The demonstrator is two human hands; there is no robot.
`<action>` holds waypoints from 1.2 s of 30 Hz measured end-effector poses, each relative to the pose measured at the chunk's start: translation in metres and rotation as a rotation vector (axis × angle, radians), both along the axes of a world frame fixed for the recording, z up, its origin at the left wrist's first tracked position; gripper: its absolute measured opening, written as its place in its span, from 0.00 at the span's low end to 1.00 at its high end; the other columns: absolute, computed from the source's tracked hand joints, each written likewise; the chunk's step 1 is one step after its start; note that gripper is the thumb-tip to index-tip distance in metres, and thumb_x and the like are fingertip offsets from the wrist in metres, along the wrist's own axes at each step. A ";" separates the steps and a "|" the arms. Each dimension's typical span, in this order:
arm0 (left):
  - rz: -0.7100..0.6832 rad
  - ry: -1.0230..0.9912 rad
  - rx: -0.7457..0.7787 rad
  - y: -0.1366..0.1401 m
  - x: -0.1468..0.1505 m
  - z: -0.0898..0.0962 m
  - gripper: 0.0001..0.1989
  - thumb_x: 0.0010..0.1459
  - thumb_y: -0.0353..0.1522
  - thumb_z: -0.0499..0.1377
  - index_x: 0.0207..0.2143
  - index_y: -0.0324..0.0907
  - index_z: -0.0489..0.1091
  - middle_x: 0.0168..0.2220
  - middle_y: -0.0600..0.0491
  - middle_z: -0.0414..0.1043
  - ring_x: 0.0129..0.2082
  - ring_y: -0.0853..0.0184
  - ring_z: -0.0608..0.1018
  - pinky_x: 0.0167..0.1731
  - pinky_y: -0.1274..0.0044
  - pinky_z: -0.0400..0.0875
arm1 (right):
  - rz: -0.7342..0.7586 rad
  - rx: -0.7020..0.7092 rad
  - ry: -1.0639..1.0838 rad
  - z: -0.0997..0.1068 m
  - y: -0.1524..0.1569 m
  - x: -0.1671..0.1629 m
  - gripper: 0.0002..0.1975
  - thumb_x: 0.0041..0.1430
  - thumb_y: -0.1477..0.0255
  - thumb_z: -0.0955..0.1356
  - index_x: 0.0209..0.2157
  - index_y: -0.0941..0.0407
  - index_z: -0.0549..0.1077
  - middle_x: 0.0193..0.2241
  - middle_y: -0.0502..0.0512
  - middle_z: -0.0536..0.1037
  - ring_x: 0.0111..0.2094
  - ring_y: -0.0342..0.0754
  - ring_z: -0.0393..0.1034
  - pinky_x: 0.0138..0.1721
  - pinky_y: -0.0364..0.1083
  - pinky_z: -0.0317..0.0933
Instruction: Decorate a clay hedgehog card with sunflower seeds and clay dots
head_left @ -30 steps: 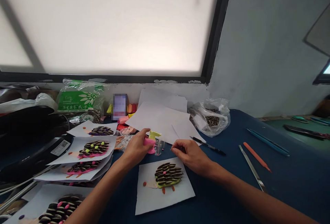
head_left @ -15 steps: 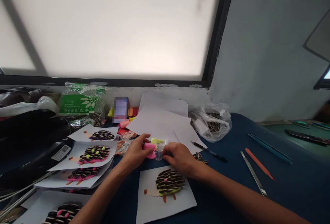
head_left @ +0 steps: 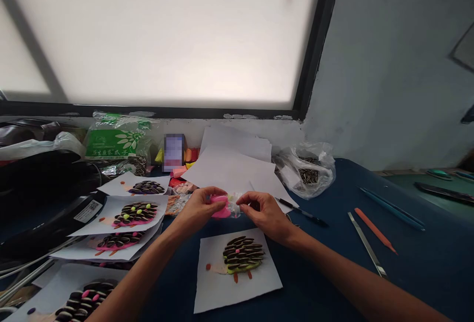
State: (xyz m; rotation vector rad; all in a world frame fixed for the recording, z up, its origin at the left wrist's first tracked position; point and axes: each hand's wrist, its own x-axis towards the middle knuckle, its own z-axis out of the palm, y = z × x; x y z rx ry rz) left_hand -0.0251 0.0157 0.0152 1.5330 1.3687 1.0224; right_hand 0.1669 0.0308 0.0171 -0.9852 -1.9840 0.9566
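My left hand [head_left: 198, 209] is closed on a lump of bright pink clay [head_left: 221, 207], gripped between thumb and fingers. Clear plastic wrapping [head_left: 234, 207] sticks out from the clay's right side. Thumb and fingertips of my right hand [head_left: 264, 212] pinch the far end of this wrapping. Just below both hands lies a white card [head_left: 213, 298] bearing a hedgehog picture [head_left: 243, 258], its back covered in striped sunflower seeds over yellow-green clay, with one pink dot, a reddish nose and two brownish legs.
Finished-looking hedgehog cards [head_left: 89, 228] overlap at left. Behind are white sheets [head_left: 237, 164], coloured clay packs [head_left: 179, 171] and a green seed bag [head_left: 114, 139]. To the right are a bag of seeds [head_left: 309, 171], a pen [head_left: 303, 212], tweezers [head_left: 366, 245], an orange tool [head_left: 375, 230] and a blue tool [head_left: 392, 208].
Both hands have risen slightly from the table with the pink clay and its wrapping. My left fingers have closed in over the clay. The view has tilted down a little.
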 end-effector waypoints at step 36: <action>-0.154 -0.120 -0.134 -0.011 0.013 0.015 0.17 0.47 0.43 0.64 0.35 0.41 0.70 0.26 0.54 0.75 0.28 0.65 0.78 0.23 0.78 0.71 | 0.196 -0.398 0.243 0.005 0.000 0.000 0.13 0.48 0.64 0.73 0.28 0.59 0.74 0.25 0.49 0.74 0.28 0.42 0.68 0.32 0.43 0.61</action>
